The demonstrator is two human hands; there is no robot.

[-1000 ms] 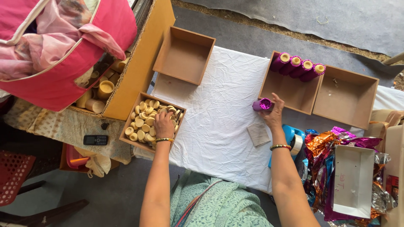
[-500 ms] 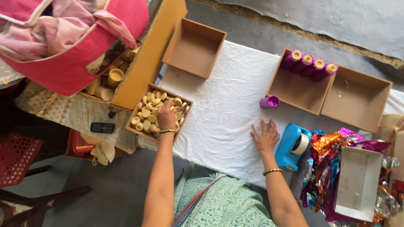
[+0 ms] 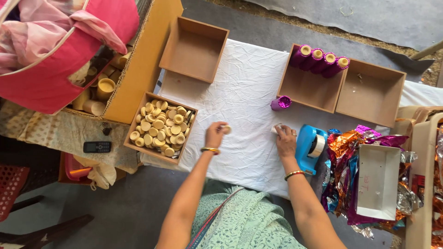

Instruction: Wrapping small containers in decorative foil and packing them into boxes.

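Note:
My left hand [image 3: 216, 134] hovers over the white cloth [image 3: 244, 92] and is shut on a small cream disc [image 3: 226, 129]. It is just right of a brown tray [image 3: 139, 109] full of cream discs [image 3: 160, 125]. My right hand [image 3: 285, 139] rests on the cloth, its fingers on a small white piece [image 3: 276, 130]. A blue tape dispenser [image 3: 309, 146] stands against its right side. A purple foil-wrapped roll [image 3: 280, 103] lies on the cloth above that hand.
Two brown boxes stand at the back right; one [image 3: 308, 87] holds several purple rolls [image 3: 320, 60], the other [image 3: 370, 94] holds none. Another brown box [image 3: 194, 48] sits at the back left. Shiny foil wrappers [image 3: 344, 152], a white tray [image 3: 379, 182] and a pink bag [image 3: 60, 55] flank the table.
My left hand has lifted out of the tray of discs with one disc and moved right onto the cloth. My right hand left the purple roll and came down beside the tape dispenser.

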